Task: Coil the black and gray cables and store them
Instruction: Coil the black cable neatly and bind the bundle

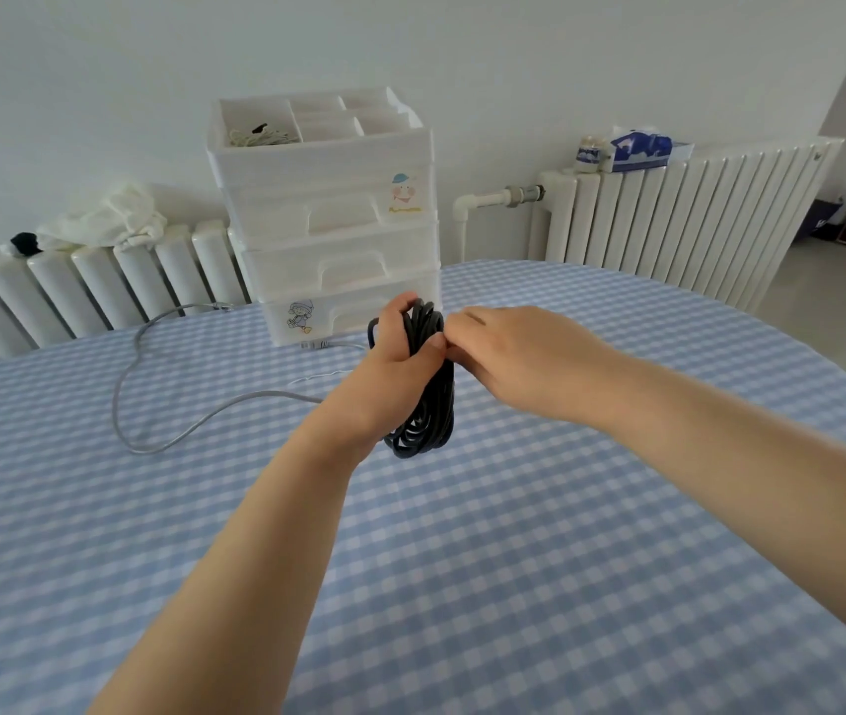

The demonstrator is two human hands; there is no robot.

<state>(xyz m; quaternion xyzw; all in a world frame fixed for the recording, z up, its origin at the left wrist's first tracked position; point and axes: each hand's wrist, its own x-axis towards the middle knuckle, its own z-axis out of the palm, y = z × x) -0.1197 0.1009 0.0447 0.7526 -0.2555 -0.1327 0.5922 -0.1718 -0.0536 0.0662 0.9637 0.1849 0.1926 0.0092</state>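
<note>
Meanwhile the gray cable [152, 405] sprawls loose at centre-left awaiting its turn, your left hand [400, 348] clenches the black cable coil [428, 399] mid-frame to keep its loops together, and your right hand [508, 353] pinches its top.

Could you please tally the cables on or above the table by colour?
Black: 1, the black cable, coiled, gripped by the left hand, right hand at its top.
Gray: 1, the gray cable, loose on the tablecloth.
Total: 2
</note>
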